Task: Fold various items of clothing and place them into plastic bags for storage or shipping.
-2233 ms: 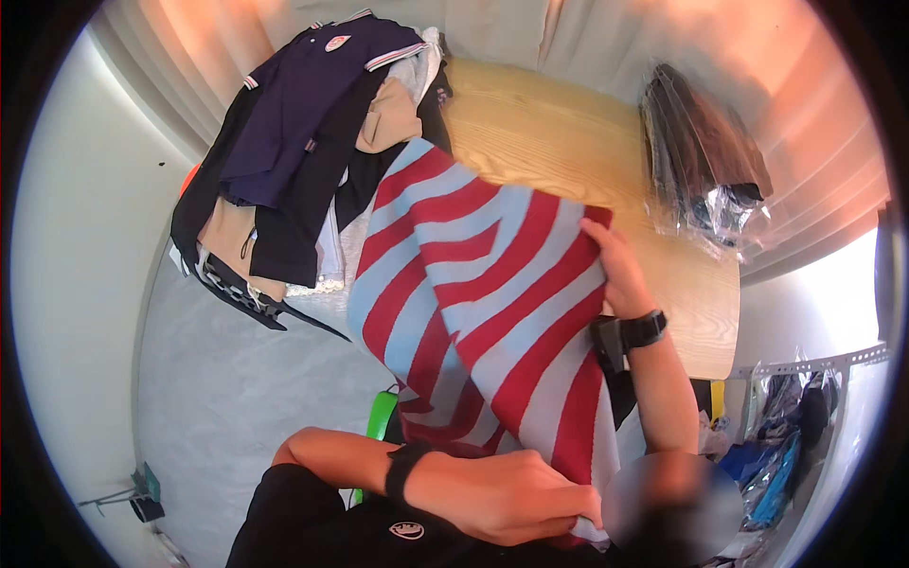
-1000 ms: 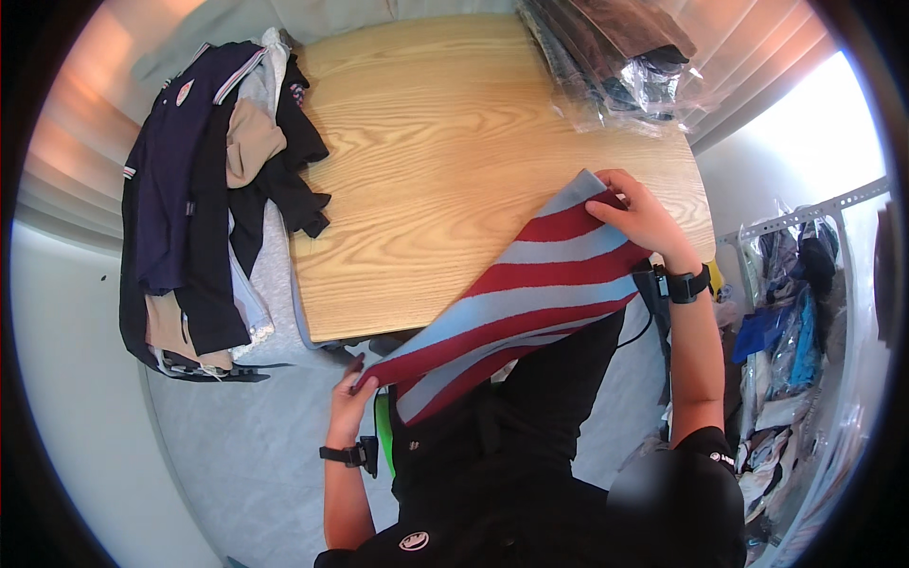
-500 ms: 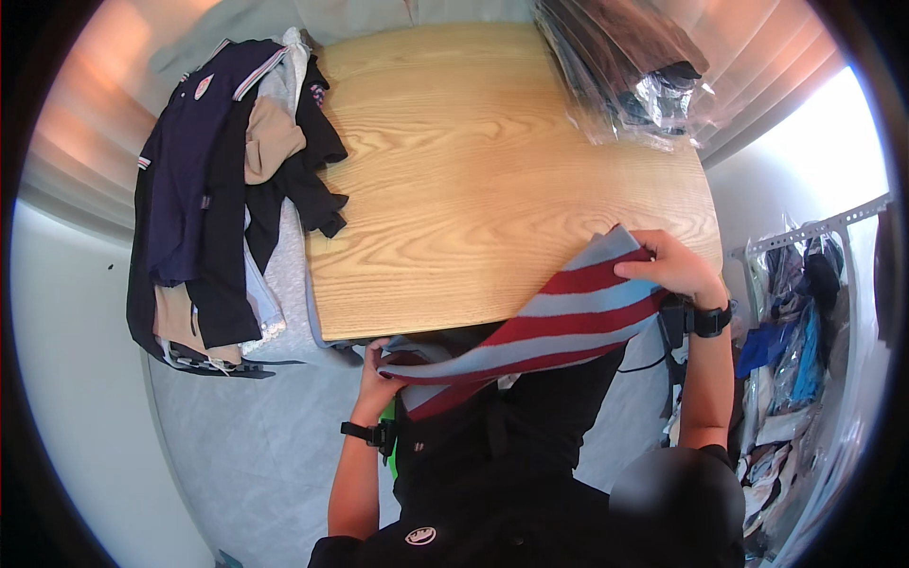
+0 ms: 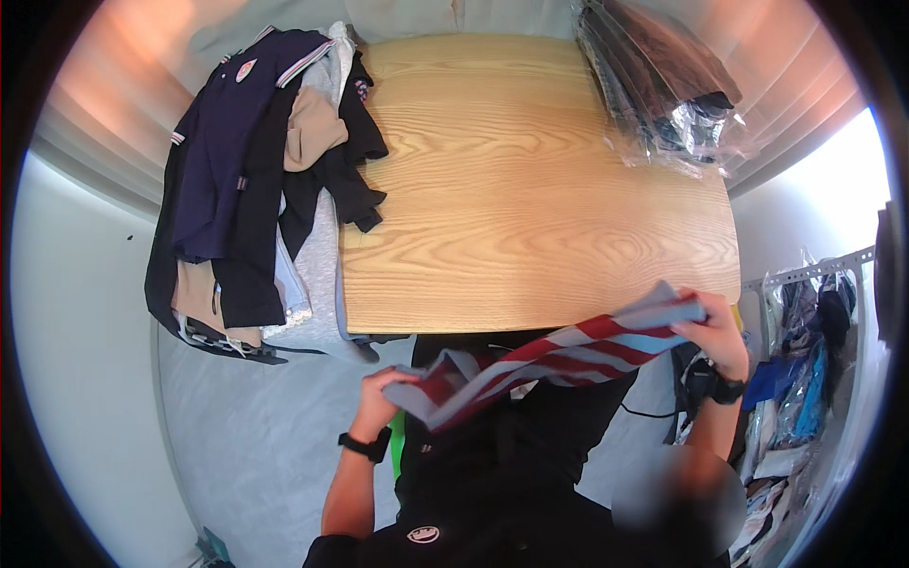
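A striped knit garment [image 4: 578,358] in dark red and light grey-blue stretches between my two hands, just off the table's front edge and in front of my body. My left hand [image 4: 377,398] is closed on its left end, where the cloth bunches and dips into a fold. At the other end, my right hand [image 4: 717,336] pinches a corner between thumb and fingers, close to the table's right front corner. The garment's full shape is hidden by its folds, so I cannot tell its exact kind.
The wooden table [image 4: 540,208] carries a pile of clothes [image 4: 227,189] on its left, overhanging the edge, with a navy polo shirt on top. Flat garments in clear plastic bags [image 4: 663,85] lie at the back right. A rack with bagged clothes [image 4: 795,369] stands at right.
My right hand has come down and toward me, off the table. The left hand has dropped slightly. The garment, previously stretched smoother, now sags and folds. The view has shifted a little.
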Tool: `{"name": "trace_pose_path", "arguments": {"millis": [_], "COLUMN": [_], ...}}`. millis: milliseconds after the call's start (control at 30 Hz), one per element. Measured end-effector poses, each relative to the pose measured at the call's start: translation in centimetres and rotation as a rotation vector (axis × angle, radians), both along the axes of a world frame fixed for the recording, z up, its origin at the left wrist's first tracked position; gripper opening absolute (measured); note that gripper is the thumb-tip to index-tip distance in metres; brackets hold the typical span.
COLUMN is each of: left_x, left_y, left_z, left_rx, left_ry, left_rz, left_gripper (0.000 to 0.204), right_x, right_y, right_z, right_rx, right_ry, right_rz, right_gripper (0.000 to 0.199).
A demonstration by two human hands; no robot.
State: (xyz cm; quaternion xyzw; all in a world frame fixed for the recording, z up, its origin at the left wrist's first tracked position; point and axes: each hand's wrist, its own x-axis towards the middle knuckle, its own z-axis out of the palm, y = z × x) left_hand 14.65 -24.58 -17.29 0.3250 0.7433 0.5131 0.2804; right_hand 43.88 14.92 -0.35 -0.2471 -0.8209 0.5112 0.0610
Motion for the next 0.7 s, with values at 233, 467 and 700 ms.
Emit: {"name": "trace_pose_path", "arguments": {"millis": [233, 467, 700], "left_x": [-5.8, -16.0, -16.4], "left_y": [-0.1, 15.2, 15.8], "left_z": [16.8, 18.8, 14.4], "left_rx": [0.201, 0.009, 0.063], "left_ry": [0.088, 0.017, 0.122], "left_rz": [0.06, -0.011, -0.051], "left_gripper": [0.022, 0.023, 0.042], "right_x": [8.8, -0.3, -0.6], "right_y": [0.7, 5.6, 4.1], "right_z": [1.5, 1.5, -1.7], "right_rx": [-0.11, -0.212, 0.099], "right_ry": [0.733, 0.415, 0.52], "right_rz": [-0.773, -0.625, -0.535], "right_gripper": [0.034, 0.031, 0.032]}}
